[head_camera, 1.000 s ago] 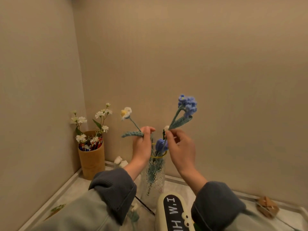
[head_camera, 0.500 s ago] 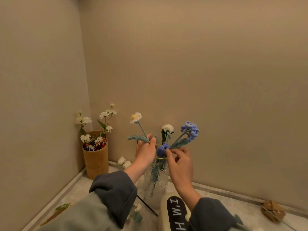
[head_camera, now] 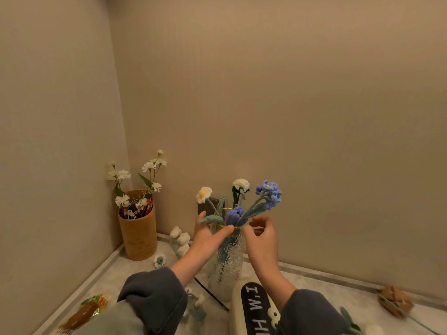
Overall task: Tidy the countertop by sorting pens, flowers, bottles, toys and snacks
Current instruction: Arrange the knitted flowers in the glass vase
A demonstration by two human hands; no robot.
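A ribbed glass vase [head_camera: 227, 259] stands on the marble countertop [head_camera: 312, 286] near the back wall. In it are crochet flowers: a white daisy [head_camera: 204, 194], a white bloom [head_camera: 241, 184], a blue cluster [head_camera: 269, 193] and a blue tulip [head_camera: 235, 215]. My left hand [head_camera: 208, 235] is at the vase's left side with its fingers spread, and the index finger lies along the rim. My right hand [head_camera: 262, 235] hovers just right of the rim, fingers loosely apart and holding nothing.
In the corner, a bamboo holder [head_camera: 139, 235] holds pens and white flowers. Loose crochet flowers [head_camera: 180, 238] lie behind my left arm. A snack packet [head_camera: 87, 310] lies front left. A cream bottle [head_camera: 254, 308] lies before the vase, and a brown snack [head_camera: 395, 302] sits far right.
Both hands lowered the daisy and the blue cluster stem into the vase, then let go. The camera view shifted slightly to the left.
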